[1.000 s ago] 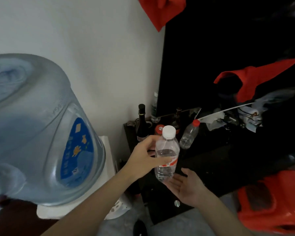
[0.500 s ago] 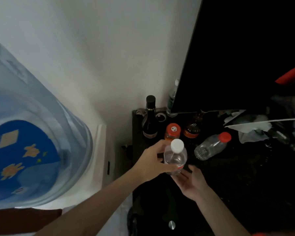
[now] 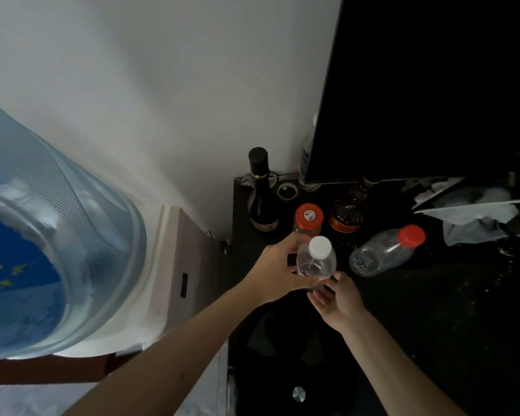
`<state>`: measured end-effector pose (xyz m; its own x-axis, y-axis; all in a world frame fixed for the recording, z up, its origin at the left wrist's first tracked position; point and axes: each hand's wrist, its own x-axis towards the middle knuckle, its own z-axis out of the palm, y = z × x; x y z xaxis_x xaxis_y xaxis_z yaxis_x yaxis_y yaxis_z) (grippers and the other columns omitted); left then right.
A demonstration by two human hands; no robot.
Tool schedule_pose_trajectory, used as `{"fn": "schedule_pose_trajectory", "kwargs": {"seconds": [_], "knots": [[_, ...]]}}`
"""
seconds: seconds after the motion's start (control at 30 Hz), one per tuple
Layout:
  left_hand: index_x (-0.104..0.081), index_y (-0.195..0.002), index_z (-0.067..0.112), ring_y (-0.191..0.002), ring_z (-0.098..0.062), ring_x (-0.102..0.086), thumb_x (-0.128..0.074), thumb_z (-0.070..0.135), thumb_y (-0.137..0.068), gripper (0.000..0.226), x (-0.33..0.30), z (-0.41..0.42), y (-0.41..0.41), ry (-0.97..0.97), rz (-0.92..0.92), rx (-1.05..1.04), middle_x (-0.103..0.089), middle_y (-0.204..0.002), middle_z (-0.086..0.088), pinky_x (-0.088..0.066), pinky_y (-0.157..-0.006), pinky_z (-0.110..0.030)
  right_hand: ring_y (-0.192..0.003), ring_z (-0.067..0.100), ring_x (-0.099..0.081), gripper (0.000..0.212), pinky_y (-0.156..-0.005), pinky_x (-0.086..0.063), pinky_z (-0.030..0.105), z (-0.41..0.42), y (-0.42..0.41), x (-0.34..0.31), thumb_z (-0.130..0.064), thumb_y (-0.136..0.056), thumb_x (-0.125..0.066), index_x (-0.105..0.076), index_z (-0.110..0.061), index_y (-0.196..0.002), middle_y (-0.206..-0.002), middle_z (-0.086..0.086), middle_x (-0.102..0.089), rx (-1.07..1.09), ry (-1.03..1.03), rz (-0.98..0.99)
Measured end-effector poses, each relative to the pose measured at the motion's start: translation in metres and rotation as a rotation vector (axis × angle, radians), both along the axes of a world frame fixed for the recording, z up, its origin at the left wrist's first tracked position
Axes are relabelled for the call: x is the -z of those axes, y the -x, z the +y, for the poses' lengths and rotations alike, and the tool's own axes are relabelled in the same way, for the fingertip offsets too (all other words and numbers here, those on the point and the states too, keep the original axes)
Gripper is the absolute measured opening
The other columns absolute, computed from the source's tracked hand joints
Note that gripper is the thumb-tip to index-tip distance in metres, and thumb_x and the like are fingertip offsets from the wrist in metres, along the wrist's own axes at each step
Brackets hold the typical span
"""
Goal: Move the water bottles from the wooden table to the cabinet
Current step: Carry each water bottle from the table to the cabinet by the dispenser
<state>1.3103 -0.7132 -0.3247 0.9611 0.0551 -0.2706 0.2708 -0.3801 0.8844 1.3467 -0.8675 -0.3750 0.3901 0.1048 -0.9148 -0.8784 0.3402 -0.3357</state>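
Here the left hand is wrapped around the body of the bottle, fingers closed on its far side and thumb toward the camera, so the clear plastic stands upright with its white cap on top; that grip looks chosen to carry the weight while the base is lowered onto the cabinet. The right hand is open, palm up, its fingertips just under or against the bottle's bottom edge; it clamps nothing and seems there to steady and guide the base. Whether the base already touches the dark top I cannot tell, since both hands hide it. The bottle therefore sits between the two hands, above the near left part of the cabinet top, not yet let go. Just beyond it stands a jar with an orange lid, and left of that a dark wine bottle against the wall. To the right a second clear bottle with a red cap lies on its side, near but apart from the held one, probably set down there already. Behind these rise a dark ribbed bottle and a black screen. Far left, well apart, a big blue water jug sits on its dispenser. The free spot looks narrow, so the bottle should go down straight to avoid knocking the jar.
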Motion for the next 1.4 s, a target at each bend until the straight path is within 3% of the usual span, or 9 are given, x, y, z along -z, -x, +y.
{"fn": "schedule_pose_trajectory", "kwargs": {"seconds": [0.13, 0.27, 0.4, 0.53, 0.67, 0.9, 1.03, 1.23, 1.4], "knots": [[-0.054, -0.133, 0.02, -0.12, 0.003, -0.059, -0.089, 0.021, -0.077, 0.066, 0.005, -0.005, -0.002, -0.028, -0.003, 0.003, -0.066, -0.127, 0.012, -0.055, -0.101, -0.034, -0.14, 0.029, -0.035, 0.036, -0.107, -0.037, 0.045, -0.004, -0.004, -0.003, -0.025, -0.103, -0.042, -0.05, -0.012, -0.135, -0.139, 0.011, -0.048, -0.007, -0.048, -0.036], [-0.05, -0.137, 0.02, -0.114, 0.015, -0.056, -0.085, 0.016, -0.081, 0.066, 0.003, -0.006, -0.006, -0.004, 0.035, 0.036, -0.061, -0.124, 0.019, -0.051, -0.101, -0.019, -0.145, 0.029, -0.03, 0.045, -0.105, -0.037, 0.046, -0.008, -0.005, -0.005, -0.03, -0.103, -0.044, -0.046, -0.009, -0.142, -0.149, 0.016, -0.041, -0.02, -0.072, -0.026], [-0.047, -0.141, 0.02, -0.121, 0.0, -0.053, -0.085, 0.021, -0.082, 0.07, -0.008, -0.006, -0.011, -0.102, 0.062, 0.126, -0.058, -0.139, 0.002, -0.039, -0.099, -0.003, -0.142, 0.032, -0.036, 0.05, -0.11, -0.037, 0.049, -0.011, 0.006, -0.015, -0.029, -0.104, -0.043, -0.037, -0.009, -0.149, -0.151, 0.019, -0.038, -0.067, -0.05, -0.005], [-0.034, -0.152, 0.02, -0.141, -0.019, -0.04, -0.086, 0.024, -0.08, 0.089, -0.026, 0.001, -0.008, -0.331, 0.135, 0.196, -0.04, -0.154, -0.003, -0.033, -0.119, -0.032, -0.134, 0.033, -0.046, 0.045, -0.097, -0.044, 0.047, -0.013, 0.014, -0.038, -0.025, -0.103, -0.045, -0.042, -0.007, -0.144, -0.147, 0.019, -0.044, -0.16, 0.008, -0.048], [-0.018, -0.161, 0.021, -0.148, -0.027, -0.035, -0.077, 0.021, -0.087, 0.095, -0.05, 0.01, 0.009, -0.547, 0.245, 0.206, -0.022, -0.165, -0.003, -0.04, -0.117, -0.042, -0.124, 0.029, -0.054, 0.035, -0.098, -0.048, 0.046, -0.011, 0.036, -0.069, -0.02, -0.102, -0.048, -0.049, -0.011, -0.136, -0.138, 0.013, -0.052, -0.353, 0.113, -0.121], [-0.03, -0.156, 0.029, -0.148, -0.027, -0.034, -0.062, 0.04, -0.095, 0.07, -0.125, 0.027, 0.066, -0.969, 0.117, 0.21, -0.021, -0.169, 0.0, -0.039, -0.114, -0.046, -0.136, 0.018, -0.043, 0.049, -0.109, -0.036, 0.033, 0.009, 0.078, -0.133, -0.024, -0.099, -0.047, -0.041, -0.02, -0.147, -0.151, 0.002, -0.043, -0.925, 0.388, -0.662], [-0.036, -0.153, 0.025, -0.153, -0.026, -0.026, -0.057, 0.046, -0.096, 0.065, -0.171, 0.042, 0.113, -1.059, 0.068, 0.119, -0.02, -0.169, -0.003, -0.032, -0.118, -0.046, -0.144, 0.015, -0.032, 0.057, -0.115, -0.029, 0.032, 0.029, 0.106, -0.182, -0.023, -0.098, -0.053, -0.034, -0.018, -0.151, -0.156, 0.001, -0.036, -1.051, 0.487, -0.981], [-0.049, -0.139, 0.021, -0.137, -0.028, -0.046, -0.058, 0.046, -0.092, 0.054, -0.223, 0.061, 0.225, -1.097, 0.014, -0.124, -0.042, -0.153, 0.0, -0.044, -0.104, -0.044, -0.144, 0.017, -0.031, 0.062, -0.114, -0.024, 0.025, 0.076, 0.192, -0.242, -0.023, -0.094, -0.056, -0.033, -0.013, -0.151, -0.154, 0.005, -0.035, -1.273, 0.556, -1.347], [-0.053, -0.136, 0.021, -0.134, -0.028, -0.048, -0.058, 0.043, -0.091, 0.051, -0.24, 0.072, 0.367, -1.148, 0.07, -0.372, -0.046, -0.152, 0.0, -0.044, -0.101, -0.044, -0.139, 0.024, -0.036, 0.061, -0.113, -0.033, 0.038, 0.116, 0.295, -0.27, -0.023, -0.091, -0.057, -0.036, -0.014, -0.147, -0.15, 0.007, -0.039, -1.427, 0.511, -1.571]]}}
